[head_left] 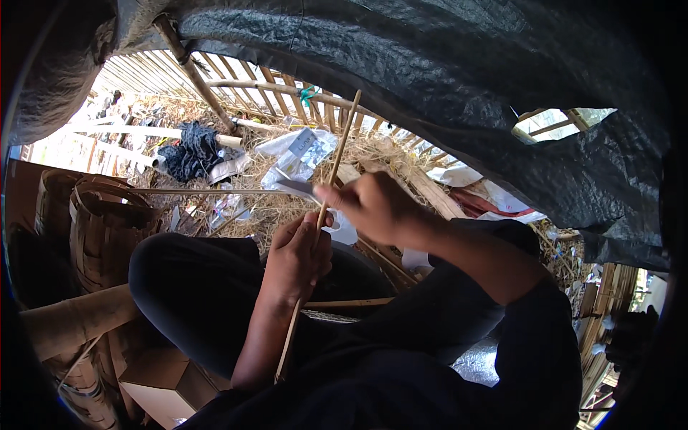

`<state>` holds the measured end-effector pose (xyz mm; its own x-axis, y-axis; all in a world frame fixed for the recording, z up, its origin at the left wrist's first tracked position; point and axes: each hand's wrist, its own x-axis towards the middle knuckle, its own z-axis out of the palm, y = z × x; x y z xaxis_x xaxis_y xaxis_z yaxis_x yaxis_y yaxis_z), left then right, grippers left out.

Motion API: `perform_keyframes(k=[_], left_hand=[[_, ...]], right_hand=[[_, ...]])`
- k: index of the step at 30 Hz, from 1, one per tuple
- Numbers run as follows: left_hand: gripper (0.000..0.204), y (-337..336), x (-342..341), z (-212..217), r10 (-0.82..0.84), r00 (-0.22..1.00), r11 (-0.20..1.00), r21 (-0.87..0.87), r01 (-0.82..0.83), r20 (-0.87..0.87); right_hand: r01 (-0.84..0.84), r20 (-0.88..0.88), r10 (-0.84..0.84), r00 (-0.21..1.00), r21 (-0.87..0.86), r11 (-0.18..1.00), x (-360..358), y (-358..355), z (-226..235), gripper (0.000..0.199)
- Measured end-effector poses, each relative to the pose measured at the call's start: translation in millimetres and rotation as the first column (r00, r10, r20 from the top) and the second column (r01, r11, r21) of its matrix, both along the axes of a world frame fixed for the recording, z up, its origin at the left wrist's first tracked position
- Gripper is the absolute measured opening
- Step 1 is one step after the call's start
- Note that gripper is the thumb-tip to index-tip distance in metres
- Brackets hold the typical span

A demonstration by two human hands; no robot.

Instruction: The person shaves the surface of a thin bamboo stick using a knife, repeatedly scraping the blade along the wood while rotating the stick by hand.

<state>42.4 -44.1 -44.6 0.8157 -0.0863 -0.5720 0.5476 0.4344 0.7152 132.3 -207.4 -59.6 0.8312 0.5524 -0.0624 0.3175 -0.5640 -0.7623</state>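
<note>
My left hand [295, 254] is closed around a long, thin bamboo strip [347, 132], which slants from my lap up and away to the right. In my right hand [380, 208] is a knife [295, 187], its flat blade pointing left across the strip, just above my left fingers. The right thumb lies by the strip where the blade meets it. The knife's handle is hidden inside the right fist. Both hands are over my crossed legs [193, 287].
Woven baskets [107, 236], a thick bamboo pole [79, 322] and a cardboard box [168, 380] stand at my left. Ahead, dark cloth [193, 152] and plastic wrappers [304, 154] lie on straw before a slatted bamboo fence [269, 89]. A black tarp [444, 72] hangs overhead.
</note>
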Motion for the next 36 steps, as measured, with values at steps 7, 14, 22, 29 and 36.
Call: perform_keyframes(k=[7, 14, 22, 29, 36], left_hand=[[0.028, 3.7, 5.7, -2.0, 0.014, 1.0, 0.999, -0.046, -0.014, 0.016], [0.029, 2.7, 6.6, 2.2, 0.015, 1.0, 0.988, -0.156, -0.016, -0.01], [0.027, -11.9, 2.2, 18.1, -0.128, 0.987, 0.991, -0.039, 0.132, 0.095], [0.046, -5.3, 0.7, 22.5, -0.331, 0.921, 0.944, 0.084, 0.32, 0.208], [0.043, -9.0, 0.4, 11.8, -0.194, 0.947, 0.967, -0.116, 0.229, 0.255]], right_hand=[[0.02, -0.1, -0.014, 0.995, 0.063, 0.998, -5.9, 4.1, -11.1, 0.067], [0.007, -0.228, -0.003, 0.974, 0.02, 1.0, 3.9, 1.7, 11.8, 0.066], [0.72, -0.653, -0.356, 0.668, 0.449, 0.529, 67.5, -45.5, 48.4, 0.06], [0.629, -0.479, -0.411, 0.776, 0.535, 0.564, 65.1, -37.3, 53.8, 0.054], [0.447, -0.055, -0.486, 0.872, 0.494, 0.746, 71.3, -31.2, 44.6, 0.048]])
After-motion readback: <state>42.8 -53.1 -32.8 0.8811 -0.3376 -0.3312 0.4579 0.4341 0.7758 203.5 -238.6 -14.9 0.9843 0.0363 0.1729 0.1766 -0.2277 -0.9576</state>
